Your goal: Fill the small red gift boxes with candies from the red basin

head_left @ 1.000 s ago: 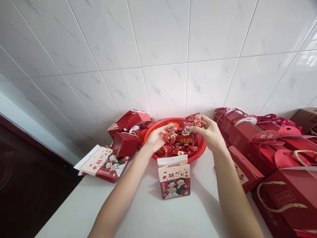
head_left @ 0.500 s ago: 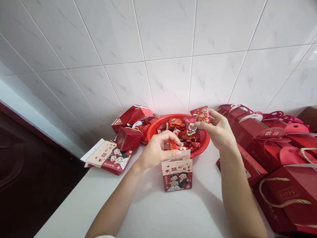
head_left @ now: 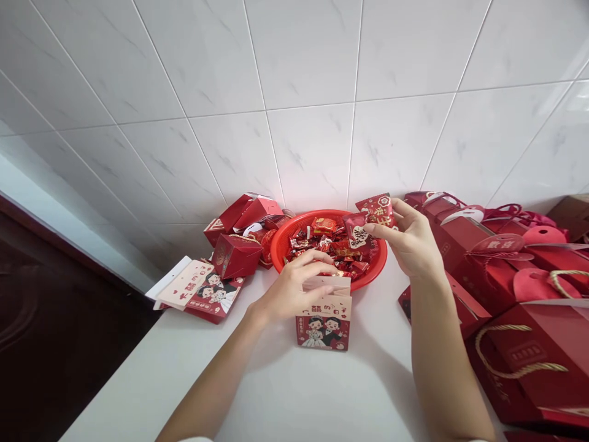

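A small paper gift box (head_left: 323, 331) with a cartoon bride and groom stands upright on the white table, its top flaps raised. My left hand (head_left: 294, 285) reaches over the box's top, fingers stretched and apart, with nothing visible in them. Between the thumb and fingers of my right hand (head_left: 411, 239) are two red candy packets (head_left: 358, 236), held above the right side of a red plastic basket (head_left: 378, 270). Several small wrapped candies (head_left: 324, 227) lie in that basket, just behind the gift box.
On the left lie a flat cartoon-printed box (head_left: 207, 291) and several folded red boxes (head_left: 237, 255). Red gift boxes (head_left: 529, 362) with rope handles crowd the right side. A tiled wall (head_left: 308, 153) rises behind the white table (head_left: 285, 393).
The red wrapped piece in my left hand has gone from view, and those fingers have spread over the box's top. My right hand still holds its packets, nearly unmoved.
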The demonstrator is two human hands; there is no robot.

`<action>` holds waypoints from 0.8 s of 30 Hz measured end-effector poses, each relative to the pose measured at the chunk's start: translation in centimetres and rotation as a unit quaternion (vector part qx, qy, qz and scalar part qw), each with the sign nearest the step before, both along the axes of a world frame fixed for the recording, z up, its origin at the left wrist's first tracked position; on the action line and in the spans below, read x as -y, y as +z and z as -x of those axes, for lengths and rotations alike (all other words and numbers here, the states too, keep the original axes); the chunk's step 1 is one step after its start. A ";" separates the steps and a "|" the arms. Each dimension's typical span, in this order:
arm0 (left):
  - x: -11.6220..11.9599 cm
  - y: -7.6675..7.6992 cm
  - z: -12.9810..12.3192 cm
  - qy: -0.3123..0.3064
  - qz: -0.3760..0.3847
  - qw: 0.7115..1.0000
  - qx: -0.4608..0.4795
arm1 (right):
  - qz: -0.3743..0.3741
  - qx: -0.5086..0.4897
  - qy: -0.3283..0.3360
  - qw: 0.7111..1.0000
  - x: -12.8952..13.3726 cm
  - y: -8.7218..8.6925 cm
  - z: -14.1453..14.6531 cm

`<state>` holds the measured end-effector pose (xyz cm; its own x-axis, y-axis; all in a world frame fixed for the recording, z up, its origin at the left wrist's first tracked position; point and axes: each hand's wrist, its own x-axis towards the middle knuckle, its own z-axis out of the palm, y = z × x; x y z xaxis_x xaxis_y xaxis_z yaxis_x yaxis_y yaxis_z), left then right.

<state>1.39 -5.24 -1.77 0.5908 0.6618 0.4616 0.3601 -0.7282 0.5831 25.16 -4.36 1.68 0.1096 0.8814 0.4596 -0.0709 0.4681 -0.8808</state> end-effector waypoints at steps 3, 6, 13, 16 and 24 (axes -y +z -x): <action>-1.4 0.7 0.8 -0.023 0.067 0.997 0.026 | -0.005 0.005 -0.011 1.000 -0.1 0.0 -0.2; -3.6 1.3 0.9 -0.039 0.145 0.988 0.029 | -0.010 0.003 -0.023 1.000 0.0 0.1 -0.4; -8.5 0.7 -5.4 -0.170 0.153 0.947 -0.224 | -0.012 -0.005 -0.028 1.000 0.2 0.4 -0.5; -9.5 -0.9 -8.7 -0.189 0.060 0.921 -0.337 | -0.008 -0.002 -0.033 0.999 0.2 0.4 -0.4; -10.7 -2.4 -10.5 -0.109 0.023 0.895 -0.432 | -0.006 0.007 -0.045 0.999 0.1 0.5 -0.4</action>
